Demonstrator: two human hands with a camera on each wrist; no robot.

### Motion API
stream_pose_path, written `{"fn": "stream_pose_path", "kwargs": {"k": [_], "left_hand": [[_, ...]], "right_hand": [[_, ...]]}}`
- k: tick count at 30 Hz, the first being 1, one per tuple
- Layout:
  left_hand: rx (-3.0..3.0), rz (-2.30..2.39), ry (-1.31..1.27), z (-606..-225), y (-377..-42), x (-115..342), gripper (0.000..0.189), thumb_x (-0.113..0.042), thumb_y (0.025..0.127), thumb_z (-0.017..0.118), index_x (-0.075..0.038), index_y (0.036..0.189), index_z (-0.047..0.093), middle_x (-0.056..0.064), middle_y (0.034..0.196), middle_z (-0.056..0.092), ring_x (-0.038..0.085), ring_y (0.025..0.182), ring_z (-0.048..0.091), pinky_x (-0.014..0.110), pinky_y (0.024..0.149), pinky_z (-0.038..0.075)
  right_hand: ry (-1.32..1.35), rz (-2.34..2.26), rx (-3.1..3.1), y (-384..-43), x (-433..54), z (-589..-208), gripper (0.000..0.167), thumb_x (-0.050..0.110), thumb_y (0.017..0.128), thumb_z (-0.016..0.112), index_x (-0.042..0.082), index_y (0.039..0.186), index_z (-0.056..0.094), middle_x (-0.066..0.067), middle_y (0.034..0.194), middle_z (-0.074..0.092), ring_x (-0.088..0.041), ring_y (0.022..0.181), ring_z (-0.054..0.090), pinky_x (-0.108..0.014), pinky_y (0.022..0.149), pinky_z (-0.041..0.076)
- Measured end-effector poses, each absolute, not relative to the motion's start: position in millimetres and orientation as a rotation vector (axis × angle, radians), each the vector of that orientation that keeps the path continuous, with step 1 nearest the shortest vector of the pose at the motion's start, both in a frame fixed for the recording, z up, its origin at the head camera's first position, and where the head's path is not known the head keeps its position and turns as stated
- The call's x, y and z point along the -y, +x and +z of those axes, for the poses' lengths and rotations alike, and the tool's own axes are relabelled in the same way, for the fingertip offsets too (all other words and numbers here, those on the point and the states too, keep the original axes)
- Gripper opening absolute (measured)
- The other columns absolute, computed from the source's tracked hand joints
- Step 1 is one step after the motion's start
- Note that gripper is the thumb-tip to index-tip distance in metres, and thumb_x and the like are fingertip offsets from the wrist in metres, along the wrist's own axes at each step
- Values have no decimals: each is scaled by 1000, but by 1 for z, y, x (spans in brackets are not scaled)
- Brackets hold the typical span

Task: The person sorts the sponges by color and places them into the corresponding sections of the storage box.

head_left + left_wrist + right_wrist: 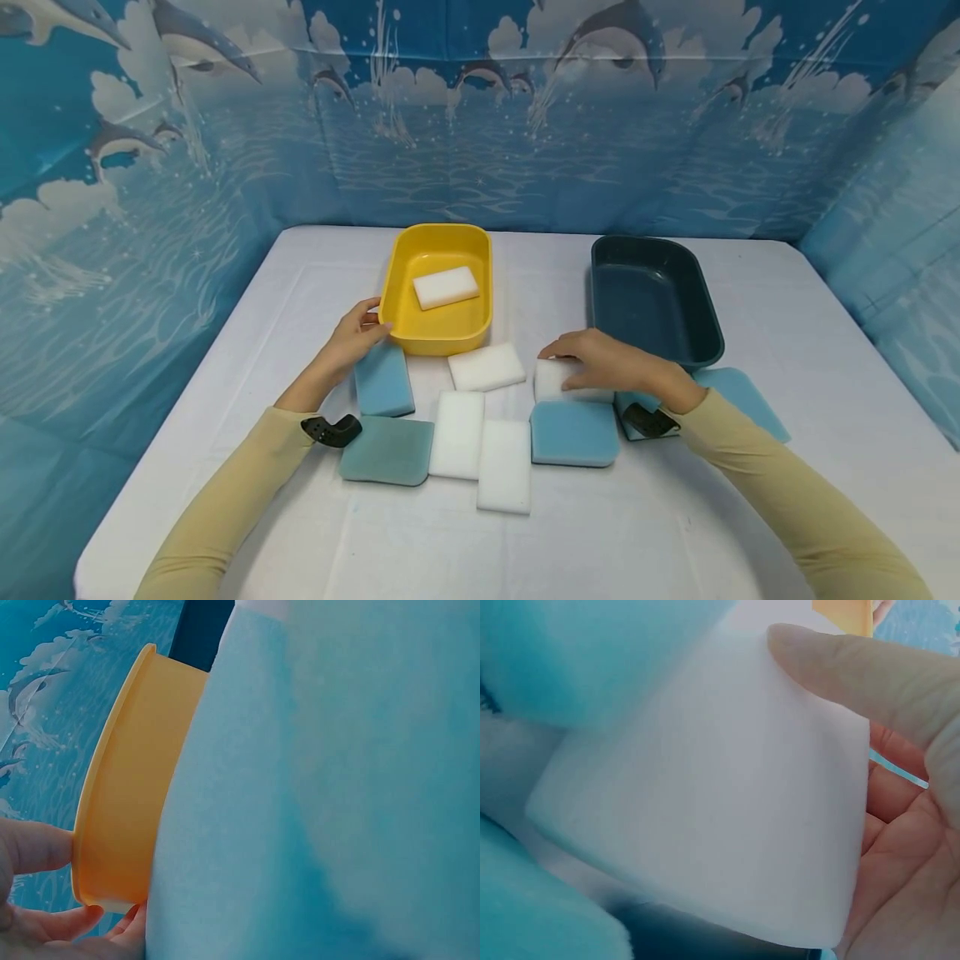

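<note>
My left hand (354, 335) holds the near left corner of a yellow plastic tub (438, 344), thumb at its rim and fingers against its wall in the left wrist view. Inside the tub lies one white sponge block (446, 287). Between the thumb and fingers of my right hand (611, 358) is another white sponge block (727, 795), in front of the dark tub. A blue sponge (574, 433) lies just below that block, and another blue sponge (632, 404) is partly hidden under the right wrist.
A dark blue tub (652, 300) stands at the back right. Several white blocks (504, 467) lie mid-table. Beside the left wrist are a blue sponge (384, 379) and a greenish one (387, 450); another blue sponge (742, 400) lies at right. Dolphin-printed curtains (450, 167) surround the white table (412, 542).
</note>
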State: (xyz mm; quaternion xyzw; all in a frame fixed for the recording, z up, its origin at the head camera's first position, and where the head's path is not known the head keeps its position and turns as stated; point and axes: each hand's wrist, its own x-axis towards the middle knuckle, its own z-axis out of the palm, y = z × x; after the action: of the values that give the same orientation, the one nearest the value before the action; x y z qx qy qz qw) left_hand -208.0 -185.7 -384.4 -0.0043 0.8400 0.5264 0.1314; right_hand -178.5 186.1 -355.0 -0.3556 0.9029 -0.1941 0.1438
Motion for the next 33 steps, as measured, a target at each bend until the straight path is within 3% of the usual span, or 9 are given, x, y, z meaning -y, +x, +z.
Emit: {"fn": "stream_pose_path", "kwargs": {"k": [17, 26, 33], "left_hand": [[-2448, 1518, -13, -381, -208, 186, 60, -18, 97, 47, -6, 149, 18, 23, 140, 37, 35, 127, 40, 46, 109, 37], [-2430, 1522, -17, -380, -213, 187, 61, -20, 97, 48, -7, 149, 19, 22, 139, 37, 34, 126, 41, 45, 109, 37], [-2421, 1518, -17, -380, -219, 190, 61, -19, 97, 47, -9, 149, 19, 22, 139, 37, 34, 127, 40, 46, 110, 36]], "right_hand": [[-1077, -700, -2710, -194, -179, -331, 50, 13, 81, 72, 6, 128, 57, -11, 126, 62, -22, 111, 60, -38, 91, 52], [-1135, -716, -2748, -205, -170, -325, 50, 15, 80, 72, 9, 128, 58, -7, 111, 68, -14, 91, 60, -31, 81, 54], [-1180, -693, -2754, -215, -159, -318, 51, 16, 82, 71, 10, 130, 57, -6, 101, 67, -12, 79, 52, -25, 71, 49]]}}
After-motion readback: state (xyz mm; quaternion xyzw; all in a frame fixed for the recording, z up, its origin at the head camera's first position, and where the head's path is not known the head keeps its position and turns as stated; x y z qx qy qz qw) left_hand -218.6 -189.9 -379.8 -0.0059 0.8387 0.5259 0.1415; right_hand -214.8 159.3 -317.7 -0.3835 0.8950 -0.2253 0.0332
